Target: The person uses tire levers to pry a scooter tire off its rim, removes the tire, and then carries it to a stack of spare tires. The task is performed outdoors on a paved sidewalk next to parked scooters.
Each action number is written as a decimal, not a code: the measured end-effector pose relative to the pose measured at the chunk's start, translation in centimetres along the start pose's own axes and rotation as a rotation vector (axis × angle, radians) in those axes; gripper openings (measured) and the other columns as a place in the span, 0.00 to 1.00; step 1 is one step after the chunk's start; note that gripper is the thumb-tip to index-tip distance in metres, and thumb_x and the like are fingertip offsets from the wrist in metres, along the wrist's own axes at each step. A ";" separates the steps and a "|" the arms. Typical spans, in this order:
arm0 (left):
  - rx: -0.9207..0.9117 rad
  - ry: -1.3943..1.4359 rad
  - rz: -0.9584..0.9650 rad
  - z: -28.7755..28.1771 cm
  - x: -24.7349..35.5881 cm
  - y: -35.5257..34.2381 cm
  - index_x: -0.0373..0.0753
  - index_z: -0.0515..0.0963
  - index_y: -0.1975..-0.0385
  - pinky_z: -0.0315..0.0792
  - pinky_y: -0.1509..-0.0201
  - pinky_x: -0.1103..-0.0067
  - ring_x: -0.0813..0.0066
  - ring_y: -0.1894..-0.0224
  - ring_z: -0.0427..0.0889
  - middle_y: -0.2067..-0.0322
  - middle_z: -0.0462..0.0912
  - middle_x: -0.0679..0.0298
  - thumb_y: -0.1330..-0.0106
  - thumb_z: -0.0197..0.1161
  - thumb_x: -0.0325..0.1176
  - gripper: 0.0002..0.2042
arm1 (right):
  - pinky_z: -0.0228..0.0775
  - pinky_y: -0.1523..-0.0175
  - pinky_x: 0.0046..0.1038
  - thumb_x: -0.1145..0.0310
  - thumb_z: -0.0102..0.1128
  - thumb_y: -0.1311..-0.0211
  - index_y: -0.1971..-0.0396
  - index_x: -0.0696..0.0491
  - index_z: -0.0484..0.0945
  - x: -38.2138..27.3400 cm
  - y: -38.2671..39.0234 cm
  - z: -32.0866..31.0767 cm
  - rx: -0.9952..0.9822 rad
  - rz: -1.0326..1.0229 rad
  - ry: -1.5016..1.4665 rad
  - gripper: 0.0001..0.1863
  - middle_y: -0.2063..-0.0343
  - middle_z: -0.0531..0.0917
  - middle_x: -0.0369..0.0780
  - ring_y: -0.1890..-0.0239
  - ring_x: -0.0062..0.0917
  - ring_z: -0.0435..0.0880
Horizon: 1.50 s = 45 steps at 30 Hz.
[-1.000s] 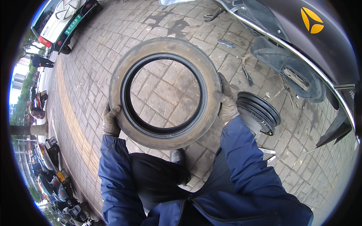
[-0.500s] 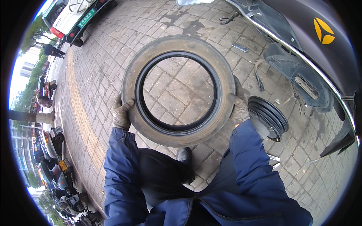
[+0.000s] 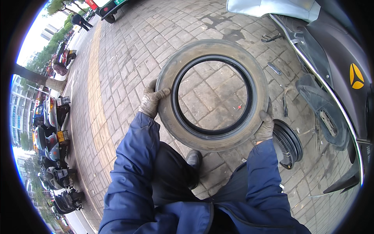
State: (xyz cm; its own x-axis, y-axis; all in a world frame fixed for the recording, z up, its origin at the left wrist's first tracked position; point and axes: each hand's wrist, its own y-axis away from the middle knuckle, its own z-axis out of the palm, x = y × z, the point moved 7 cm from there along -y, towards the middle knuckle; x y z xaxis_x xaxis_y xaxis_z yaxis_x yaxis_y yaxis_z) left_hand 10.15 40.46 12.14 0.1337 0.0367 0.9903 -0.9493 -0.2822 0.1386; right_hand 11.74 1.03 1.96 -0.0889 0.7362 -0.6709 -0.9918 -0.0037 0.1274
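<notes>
Far left, along the curb: a row of parked scooters (image 3: 52, 128), packed close, with a tree trunk (image 3: 37, 80) rising just above them. Beside these, a yellowish strip of tactile paving (image 3: 93, 89) running up the grey brick pavement (image 3: 128, 50). At the top left, the tail of a parked car (image 3: 111, 6) and a distant figure in dark clothes (image 3: 80, 20).

Nearer the middle, the left hand (image 3: 152, 100) in a worn grey work glove, blue sleeve behind it, clamped on the left edge of a dusty tyre (image 3: 212, 95), fingers curled over the tread and onto the sidewall. Tyre held up off the ground in front of the body, its open centre facing the camera, brick pavement visible straight through the hole. Below it, one dark shoe (image 3: 193, 159) on the bricks between the blue-sleeved arms.

On the tyre's lower right edge, the right hand (image 3: 265, 126), gloved likewise, gripping the rim from the outside, fingertips wrapped onto the tread.

Just right of that hand, a black wheel rim (image 3: 290, 142) lying flat on the bricks, partly behind the wrist. Further up, small hand tools (image 3: 274, 68) scattered on the pavement. Far right, the dark body of a scooter (image 3: 343, 74) with a chrome trim strip, its wheel well open.
</notes>
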 end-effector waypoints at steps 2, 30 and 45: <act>-0.010 -0.012 0.007 0.1 0.2 0.1 0.30 0.69 0.43 0.75 0.51 0.73 0.67 0.57 0.81 0.55 0.81 0.56 0.52 0.73 0.29 0.33 | 0.78 0.48 0.34 0.61 0.73 0.63 0.34 0.56 0.58 -0.1 0.1 0.5 -0.018 -0.001 0.004 0.51 0.50 0.76 0.46 0.52 0.34 0.80; -0.130 0.164 -0.040 2.2 4.4 -0.8 0.34 0.68 0.39 0.60 0.33 0.72 0.67 0.41 0.73 0.42 0.74 0.55 0.29 0.43 0.58 0.33 | 0.71 0.41 0.41 0.72 0.65 0.44 0.49 0.55 0.74 10.5 1.9 -5.4 0.108 0.494 -0.030 0.22 0.54 0.82 0.41 0.50 0.34 0.80; -0.085 0.123 -0.021 2.3 3.7 -2.4 0.34 0.71 0.41 0.63 0.35 0.72 0.68 0.44 0.75 0.44 0.76 0.54 0.32 0.49 0.59 0.33 | 0.72 0.43 0.46 0.68 0.66 0.44 0.52 0.54 0.75 10.6 2.3 -5.9 0.189 0.543 -0.011 0.20 0.56 0.83 0.41 0.53 0.37 0.81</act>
State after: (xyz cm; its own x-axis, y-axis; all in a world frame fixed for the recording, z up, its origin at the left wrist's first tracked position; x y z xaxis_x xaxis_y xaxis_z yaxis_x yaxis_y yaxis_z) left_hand 13.53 39.06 15.48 0.1225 0.1608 0.9794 -0.9680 -0.1982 0.1536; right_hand 7.95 4.84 -9.15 -0.5793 0.6692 -0.4654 -0.7704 -0.2630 0.5808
